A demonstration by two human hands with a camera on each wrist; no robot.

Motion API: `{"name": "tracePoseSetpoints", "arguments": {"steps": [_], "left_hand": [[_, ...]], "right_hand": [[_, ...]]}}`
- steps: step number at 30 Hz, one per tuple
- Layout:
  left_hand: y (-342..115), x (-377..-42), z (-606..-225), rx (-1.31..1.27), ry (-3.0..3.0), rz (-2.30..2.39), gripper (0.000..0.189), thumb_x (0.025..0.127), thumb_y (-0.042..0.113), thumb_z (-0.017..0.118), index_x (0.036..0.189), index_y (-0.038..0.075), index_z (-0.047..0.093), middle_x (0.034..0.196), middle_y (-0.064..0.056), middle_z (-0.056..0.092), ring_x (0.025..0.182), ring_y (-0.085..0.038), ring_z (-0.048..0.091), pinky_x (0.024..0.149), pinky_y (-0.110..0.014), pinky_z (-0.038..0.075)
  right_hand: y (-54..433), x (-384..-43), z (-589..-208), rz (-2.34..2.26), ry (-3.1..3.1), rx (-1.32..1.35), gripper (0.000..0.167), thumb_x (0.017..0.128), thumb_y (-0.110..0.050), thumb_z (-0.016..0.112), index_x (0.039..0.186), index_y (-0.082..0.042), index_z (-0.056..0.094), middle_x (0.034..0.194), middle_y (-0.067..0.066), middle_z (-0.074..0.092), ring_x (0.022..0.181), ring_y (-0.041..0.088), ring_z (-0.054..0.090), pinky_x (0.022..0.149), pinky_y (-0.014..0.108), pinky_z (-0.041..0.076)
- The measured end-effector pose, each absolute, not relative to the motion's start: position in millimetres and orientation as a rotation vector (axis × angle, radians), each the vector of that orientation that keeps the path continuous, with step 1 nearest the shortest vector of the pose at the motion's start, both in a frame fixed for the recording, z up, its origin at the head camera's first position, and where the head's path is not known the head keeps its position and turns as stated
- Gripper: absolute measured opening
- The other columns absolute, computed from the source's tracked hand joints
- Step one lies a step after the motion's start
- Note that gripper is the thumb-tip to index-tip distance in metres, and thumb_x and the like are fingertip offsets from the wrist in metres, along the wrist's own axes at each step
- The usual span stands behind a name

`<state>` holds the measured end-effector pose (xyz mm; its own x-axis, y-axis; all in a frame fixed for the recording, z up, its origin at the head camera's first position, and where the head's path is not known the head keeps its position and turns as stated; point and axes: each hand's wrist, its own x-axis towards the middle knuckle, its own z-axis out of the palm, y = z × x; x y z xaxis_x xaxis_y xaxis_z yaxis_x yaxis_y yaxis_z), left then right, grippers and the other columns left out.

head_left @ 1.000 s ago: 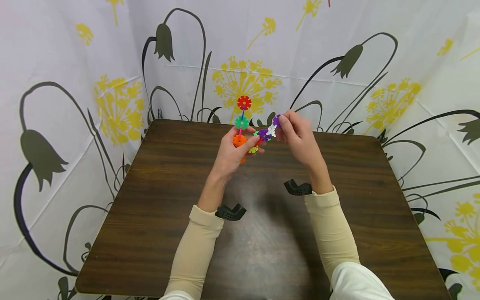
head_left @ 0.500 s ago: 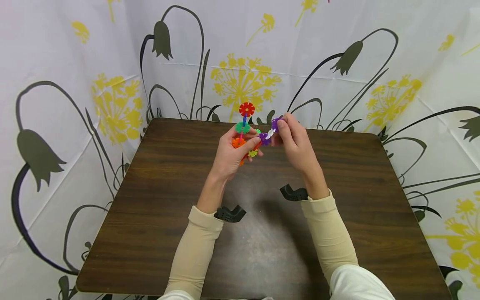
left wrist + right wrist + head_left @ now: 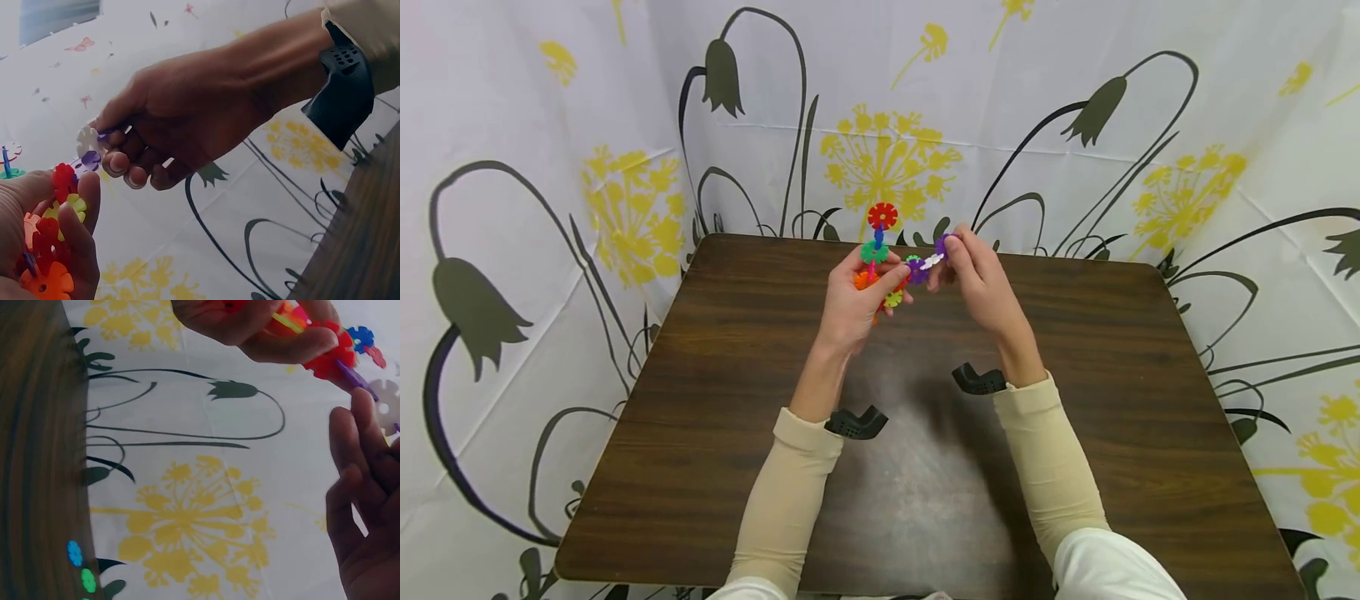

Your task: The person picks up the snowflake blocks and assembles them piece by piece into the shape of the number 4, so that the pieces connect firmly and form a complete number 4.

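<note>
Above the table, my left hand (image 3: 848,304) grips a chain of interlocking notched plastic discs. A red disc (image 3: 882,216) tops the upright arm of the chain, with a green disc (image 3: 874,252) below it. Orange and yellow discs (image 3: 76,206) show among the left fingers. On the right side, a purple disc (image 3: 917,269) joins a white disc (image 3: 932,261). My right hand (image 3: 985,279) pinches the purple end disc (image 3: 943,244) beyond the white one between thumb and fingers. Part of the chain is hidden by the left hand.
Below the hands stretches a dark wood table (image 3: 715,375). A flower-printed curtain (image 3: 880,75) hangs behind it and on both sides. In the right wrist view, a blue disc (image 3: 75,553) and a green disc (image 3: 89,580) lie near a table edge.
Both hands have shifted slightly left, the right hand a little more. The white disc and the purple end disc have tilted, and the upright arm has moved left.
</note>
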<state>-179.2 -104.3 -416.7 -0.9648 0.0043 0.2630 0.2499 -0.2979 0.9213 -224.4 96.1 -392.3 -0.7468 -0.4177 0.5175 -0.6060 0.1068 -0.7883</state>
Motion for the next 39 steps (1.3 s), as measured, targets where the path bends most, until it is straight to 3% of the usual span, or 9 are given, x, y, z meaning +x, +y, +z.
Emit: {"name": "tracePoseSetpoints", "arguments": {"steps": [6,15,22,29,39], "left_hand": [[-108,-182,-419,-0.284,-1.770,-2.385,0.015,0.100,0.008,0.076,0.112,0.009,0.067,0.092,0.000,0.076,0.066,-0.024,0.077,0.049,-0.023,0.054],[-100,-181,-420,-0.237,-1.763,-2.373,0.016,0.101,0.012,0.077,0.113,0.008,0.067,0.092,0.000,0.075,0.065,-0.017,0.076,0.049,-0.021,0.052],[-100,-178,-417,-0.250,-1.835,-2.331,0.016,0.100,0.013,0.078,0.112,0.007,0.068,0.091,-0.006,0.073,0.060,-0.017,0.074,0.043,-0.020,0.041],[-106,-175,-417,-0.218,-1.861,-2.331,0.019,0.100,0.016,0.079,0.113,0.007,0.069,0.093,-0.007,0.077,0.061,-0.016,0.074,0.044,-0.020,0.041],[-104,-177,-421,-0.168,-1.876,-2.301,0.022,0.099,0.023,0.081,0.113,0.010,0.070,0.091,-0.007,0.074,0.063,-0.015,0.074,0.044,-0.023,0.042]], "right_hand": [[85,-228,-405,1.769,-2.131,0.983,0.032,0.118,-0.019,0.037,0.096,0.001,0.049,0.071,0.012,0.062,0.065,0.034,0.062,0.066,0.030,0.054],[77,-231,-416,1.874,-1.999,0.873,0.035,0.118,-0.014,0.036,0.091,0.003,0.048,0.059,0.010,0.053,0.052,0.023,0.052,0.056,0.027,0.048],[77,-228,-414,2.020,-1.973,0.860,0.040,0.118,-0.024,0.040,0.088,0.001,0.048,0.056,0.007,0.053,0.044,0.021,0.047,0.044,0.030,0.044],[79,-229,-408,1.983,-2.071,0.914,0.039,0.117,-0.021,0.043,0.085,0.000,0.050,0.053,0.006,0.045,0.042,0.024,0.038,0.043,0.031,0.033],[87,-225,-406,1.805,-2.308,0.828,0.045,0.118,-0.031,0.041,0.084,-0.003,0.050,0.055,0.005,0.047,0.044,0.020,0.043,0.046,0.029,0.037]]}}
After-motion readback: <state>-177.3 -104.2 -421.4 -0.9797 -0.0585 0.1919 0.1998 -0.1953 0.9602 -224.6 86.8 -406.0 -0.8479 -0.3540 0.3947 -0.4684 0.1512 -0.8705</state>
